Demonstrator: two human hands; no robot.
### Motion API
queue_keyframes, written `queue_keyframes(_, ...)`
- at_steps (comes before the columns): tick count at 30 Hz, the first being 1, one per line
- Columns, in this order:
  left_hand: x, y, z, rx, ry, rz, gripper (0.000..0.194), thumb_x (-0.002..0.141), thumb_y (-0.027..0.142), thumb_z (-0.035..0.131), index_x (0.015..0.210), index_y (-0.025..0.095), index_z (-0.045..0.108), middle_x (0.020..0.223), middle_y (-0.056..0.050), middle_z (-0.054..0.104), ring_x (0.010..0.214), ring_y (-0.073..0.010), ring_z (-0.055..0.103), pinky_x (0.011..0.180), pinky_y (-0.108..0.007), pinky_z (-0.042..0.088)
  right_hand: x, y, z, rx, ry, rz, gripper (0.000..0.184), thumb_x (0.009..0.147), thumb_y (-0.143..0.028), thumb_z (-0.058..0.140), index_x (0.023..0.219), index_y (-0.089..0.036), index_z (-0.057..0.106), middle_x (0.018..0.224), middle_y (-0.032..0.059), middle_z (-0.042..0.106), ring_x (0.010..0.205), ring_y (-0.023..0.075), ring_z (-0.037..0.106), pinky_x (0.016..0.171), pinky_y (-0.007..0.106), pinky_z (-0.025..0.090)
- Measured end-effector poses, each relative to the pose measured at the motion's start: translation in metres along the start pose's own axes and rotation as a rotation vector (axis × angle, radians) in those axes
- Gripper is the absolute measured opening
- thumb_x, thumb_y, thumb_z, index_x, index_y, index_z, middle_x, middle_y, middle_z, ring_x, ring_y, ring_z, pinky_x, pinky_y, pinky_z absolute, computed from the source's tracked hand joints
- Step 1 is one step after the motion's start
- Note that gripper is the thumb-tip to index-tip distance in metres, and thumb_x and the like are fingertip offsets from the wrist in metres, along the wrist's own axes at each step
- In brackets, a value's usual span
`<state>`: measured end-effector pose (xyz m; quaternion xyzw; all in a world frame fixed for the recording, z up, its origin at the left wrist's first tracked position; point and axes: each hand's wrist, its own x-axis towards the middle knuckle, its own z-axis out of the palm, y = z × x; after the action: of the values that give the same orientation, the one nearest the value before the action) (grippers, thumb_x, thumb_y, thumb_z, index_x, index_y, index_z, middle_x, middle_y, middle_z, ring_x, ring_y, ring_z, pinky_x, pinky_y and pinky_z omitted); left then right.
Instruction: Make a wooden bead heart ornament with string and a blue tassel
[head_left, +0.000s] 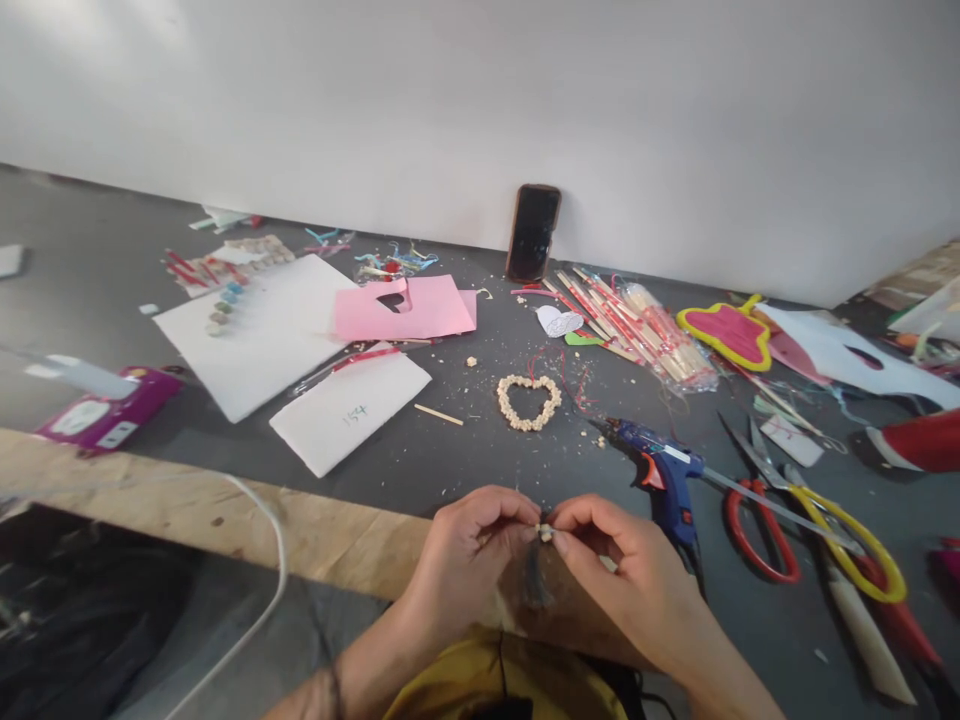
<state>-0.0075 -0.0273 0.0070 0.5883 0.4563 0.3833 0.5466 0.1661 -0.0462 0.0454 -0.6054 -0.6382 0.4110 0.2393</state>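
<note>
My left hand (476,540) and my right hand (619,555) meet at the table's front edge, both closed in a pinch. Between their fingertips is a small pale beige piece (544,532), partly covered by the fingers. Something dark and thread-like (535,582) hangs blurred below it; whether it is joined to the piece I cannot tell. Just beyond the hands lies a heart-shaped ring (504,402) made of similar beige pieces, with red thread at its top. One loose beige piece (471,361) rests to the left of the ring, and a thin wooden stick (439,414) lies nearer.
A blue glue gun (667,475) lies right of my hands, beside red-handled scissors (763,540) and yellow-handled scissors (855,540). White boards (349,410) and pink paper (431,308) are at left. A phone (533,232) leans on the wall, near bundled sticks (622,315).
</note>
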Motion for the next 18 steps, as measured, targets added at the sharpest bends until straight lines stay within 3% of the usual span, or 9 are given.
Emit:
queue_keyframes(5,-0.0023,0.0040,0.0005,0.075,0.011,0.073,0.012,0.080,0.012,0.057,0.078,0.018,0.067,0.083,-0.002,0.071,0.078,-0.0135,0.065,0.072,-0.021,0.049,-0.0057,-0.0063,-0.0033,-0.003,0.024,-0.074,0.012,0.083,-0.023,0.050,0.079,-0.021,0.061,0.074,-0.0012,0.067,0.066,0.0109,0.061,0.062,0.018,0.046)
queue_keyframes(12,-0.0035,0.0069,0.0009,0.170,0.010,0.256,0.015,0.082,0.010,0.056,0.078,0.020,0.068,0.082,-0.003,0.071,0.080,-0.0130,0.066,0.073,-0.020,0.050,-0.0067,-0.0067,-0.0038,-0.001,0.037,-0.074,0.012,0.083,-0.022,0.050,0.079,-0.021,0.062,0.070,-0.0025,0.066,0.062,0.0101,0.061,0.059,0.018,0.046)
queue_keyframes(18,-0.0040,0.0029,0.0017,0.232,0.002,0.333,0.017,0.084,0.012,0.055,0.078,0.020,0.069,0.084,-0.004,0.071,0.081,-0.0138,0.066,0.072,-0.020,0.051,-0.0087,-0.0052,-0.0024,0.001,0.079,-0.099,0.011,0.083,-0.022,0.052,0.080,-0.021,0.062,0.069,-0.0029,0.066,0.061,0.0098,0.061,0.057,0.017,0.047)
